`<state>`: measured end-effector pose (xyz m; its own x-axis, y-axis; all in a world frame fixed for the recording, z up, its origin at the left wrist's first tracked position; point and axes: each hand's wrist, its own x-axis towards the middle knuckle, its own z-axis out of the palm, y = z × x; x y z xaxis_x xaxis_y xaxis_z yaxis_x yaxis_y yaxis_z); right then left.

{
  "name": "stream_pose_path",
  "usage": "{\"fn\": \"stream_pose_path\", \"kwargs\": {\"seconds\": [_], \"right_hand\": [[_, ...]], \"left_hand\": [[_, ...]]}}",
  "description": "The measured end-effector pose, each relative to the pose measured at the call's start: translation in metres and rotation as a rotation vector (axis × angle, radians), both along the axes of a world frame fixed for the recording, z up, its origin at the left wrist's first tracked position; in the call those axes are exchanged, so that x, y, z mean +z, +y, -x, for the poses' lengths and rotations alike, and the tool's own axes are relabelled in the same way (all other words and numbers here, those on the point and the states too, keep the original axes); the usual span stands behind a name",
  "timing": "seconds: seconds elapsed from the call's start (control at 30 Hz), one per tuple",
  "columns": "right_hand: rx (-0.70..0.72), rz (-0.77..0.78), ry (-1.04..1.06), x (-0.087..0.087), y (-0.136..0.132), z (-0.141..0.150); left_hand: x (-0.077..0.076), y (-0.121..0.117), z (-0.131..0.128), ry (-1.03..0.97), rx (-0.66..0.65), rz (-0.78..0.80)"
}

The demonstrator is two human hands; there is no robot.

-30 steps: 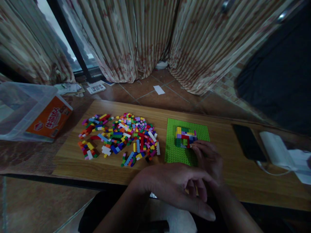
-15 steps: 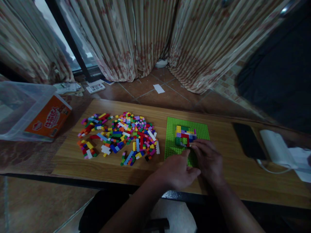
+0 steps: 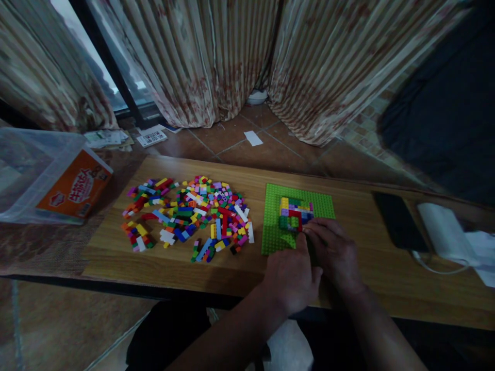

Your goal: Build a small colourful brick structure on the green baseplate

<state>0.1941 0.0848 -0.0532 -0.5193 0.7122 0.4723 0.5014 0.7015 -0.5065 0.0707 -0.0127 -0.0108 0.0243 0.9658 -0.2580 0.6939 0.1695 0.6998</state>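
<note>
A green baseplate (image 3: 274,206) lies on the wooden board, with a small multicoloured brick build (image 3: 294,212) on its far half. My left hand (image 3: 292,275) rests on the plate's near edge, fingers curled and pointing at the build. My right hand (image 3: 332,250) sits beside it on the right, fingertips pinched together at the build's near right corner. Whatever either hand holds is hidden. A spread of several loose coloured bricks (image 3: 189,216) lies to the left of the plate.
A clear plastic tub with an orange box (image 3: 73,190) stands at the far left. A black phone (image 3: 398,226) and a white charger with cable (image 3: 444,234) lie at the right. Striped curtains (image 3: 232,56) hang behind, above a tiled floor with a paper scrap.
My left hand has moved forward from my lap onto the near edge of the baseplate, next to my right hand. The right hand has stayed at the build.
</note>
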Motion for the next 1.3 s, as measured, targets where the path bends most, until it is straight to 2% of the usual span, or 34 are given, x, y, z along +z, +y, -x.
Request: {"fn": "stream_pose_path", "kwargs": {"seconds": [0.27, 0.4, 0.57, 0.63, 0.9, 1.3], "right_hand": [[-0.013, 0.005, -0.006, -0.001, 0.000, 0.000], [-0.006, 0.052, 0.030, 0.000, 0.000, 0.001], [0.009, 0.082, 0.043, 0.001, 0.002, 0.002], [0.008, 0.090, 0.053, 0.002, 0.003, 0.002], [0.084, 0.092, 0.028, 0.011, 0.005, 0.002], [0.026, 0.075, 0.056, 0.006, 0.003, 0.008]], "left_hand": [[0.000, 0.002, 0.001, -0.003, 0.017, -0.014], [0.000, 0.004, 0.007, 0.046, 0.090, -0.032], [0.000, 0.013, 0.015, 0.262, 0.251, -0.233], [-0.003, 0.020, 0.015, 0.316, 0.279, -0.311], [-0.024, 0.038, 0.019, 0.270, 0.256, -0.377], [-0.023, 0.042, 0.020, 0.252, 0.281, -0.378]]}}
